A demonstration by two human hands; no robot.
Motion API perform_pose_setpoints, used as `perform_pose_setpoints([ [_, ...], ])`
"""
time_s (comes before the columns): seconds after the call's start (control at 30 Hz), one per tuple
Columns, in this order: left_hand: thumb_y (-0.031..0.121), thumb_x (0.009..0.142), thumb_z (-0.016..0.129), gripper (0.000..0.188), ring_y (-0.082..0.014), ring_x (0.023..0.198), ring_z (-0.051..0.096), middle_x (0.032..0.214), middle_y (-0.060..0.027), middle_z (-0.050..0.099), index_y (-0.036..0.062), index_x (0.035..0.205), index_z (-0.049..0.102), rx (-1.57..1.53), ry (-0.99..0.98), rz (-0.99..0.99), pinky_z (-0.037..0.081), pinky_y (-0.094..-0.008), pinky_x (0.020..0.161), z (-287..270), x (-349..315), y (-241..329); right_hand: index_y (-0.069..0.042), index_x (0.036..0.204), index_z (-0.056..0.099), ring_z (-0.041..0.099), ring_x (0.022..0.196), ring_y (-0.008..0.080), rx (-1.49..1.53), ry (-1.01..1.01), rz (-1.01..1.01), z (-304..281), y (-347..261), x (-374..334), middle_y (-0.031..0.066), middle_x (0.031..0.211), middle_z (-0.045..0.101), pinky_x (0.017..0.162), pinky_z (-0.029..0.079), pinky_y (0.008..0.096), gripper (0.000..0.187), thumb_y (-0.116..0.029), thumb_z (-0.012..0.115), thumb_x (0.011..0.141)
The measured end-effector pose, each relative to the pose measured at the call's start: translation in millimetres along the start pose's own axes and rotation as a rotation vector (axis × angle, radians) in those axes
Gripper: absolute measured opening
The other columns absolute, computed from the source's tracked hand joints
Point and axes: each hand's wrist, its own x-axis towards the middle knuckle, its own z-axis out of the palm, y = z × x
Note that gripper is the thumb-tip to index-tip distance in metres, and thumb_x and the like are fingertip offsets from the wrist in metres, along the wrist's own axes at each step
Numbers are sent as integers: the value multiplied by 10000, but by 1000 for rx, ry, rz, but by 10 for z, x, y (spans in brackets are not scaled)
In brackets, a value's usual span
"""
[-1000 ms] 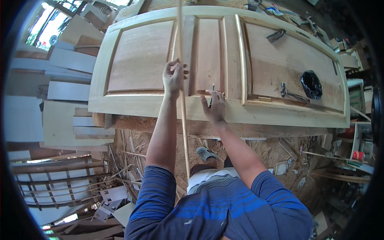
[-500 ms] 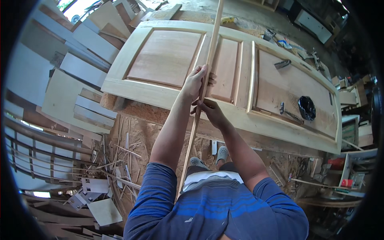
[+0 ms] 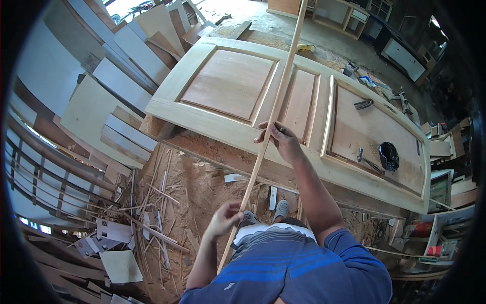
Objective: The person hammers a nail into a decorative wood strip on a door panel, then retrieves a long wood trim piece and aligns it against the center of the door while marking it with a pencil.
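Observation:
A long, thin wooden strip [image 3: 257, 172] slants from beside my legs up across a pale panelled wooden door [image 3: 230, 123]. Around its middle, over the door's near edge, my right hand [image 3: 283, 140] is closed with thumb and fingers. Lower down, my left hand [image 3: 225, 219] has loosely bent, parted fingers at the strip's left edge; whether they touch it is hard to make out. On the door's right panel lie a hammer [image 3: 370, 161], a black plastic bag or container [image 3: 389, 156] and a dark metal tool [image 3: 363, 104].
Boards and panels [image 3: 93, 109] lean at the left. Offcuts and thin sticks [image 3: 162, 223] litter the sawdust-covered floor. Loose tools [image 3: 397, 96] lie beyond the door's far edge, and a shelf with scraps [image 3: 445, 228] stands at the right.
My left hand has left its upper grip on the strip and dropped toward my body. My right hand stays on the strip, now slightly further right in view. The whole view has shifted.

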Motion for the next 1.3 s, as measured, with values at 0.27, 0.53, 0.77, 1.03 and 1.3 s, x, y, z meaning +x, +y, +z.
perform_pose_setpoints([
  [0.27, 354, 1108, 558, 337, -448, 841, 718, 843, -247, 701, 22, 1114, 614, 559, 325, 17, 536, -523, 751, 503, -6, -35, 31, 1409, 601, 746, 1026, 253, -56, 79, 0, 16, -26, 46, 142, 978, 757, 972, 552, 393, 594, -468, 394, 1162],
  [0.53, 432, 1145, 423, 479, -434, 783, 715, 788, -231, 678, 16, 1034, 635, 467, 177, 146, 538, -492, 713, 497, 76, 408, -9, 1083, 729, 630, 874, 136, -788, 518, -243, -131, -214, -474, 8, 863, 663, 838, 504, 328, 541, -492, 491, 1138],
  [0.77, 485, 1142, 435, 542, -321, 696, 684, 720, -171, 647, 11, 982, 644, 495, 102, 208, 520, -432, 662, 874, 243, 825, -16, 1150, 751, 427, 714, 35, -610, 625, -124, -95, -737, -1034, -93, 765, 489, 668, 370, 220, 332, -327, 651, 1090],
  [1.03, 478, 1132, 505, 521, -127, 675, 542, 700, -32, 566, 12, 945, 643, 481, -36, 279, 449, -328, 620, 1758, 49, 809, -47, 1105, 782, 377, 649, 8, -562, 735, -186, -294, -1131, -1976, -128, 709, 440, 582, 312, 227, 222, -250, 772, 1017],
  [1.3, 459, 1143, 493, 493, -78, 605, 494, 687, 14, 529, 28, 953, 638, 505, -224, 304, 417, -279, 552, 2808, -179, 384, -38, 1137, 791, 369, 602, 30, -511, 893, -161, -425, -1503, -3638, -107, 647, 424, 543, 312, 274, 316, -329, 768, 1016],
])
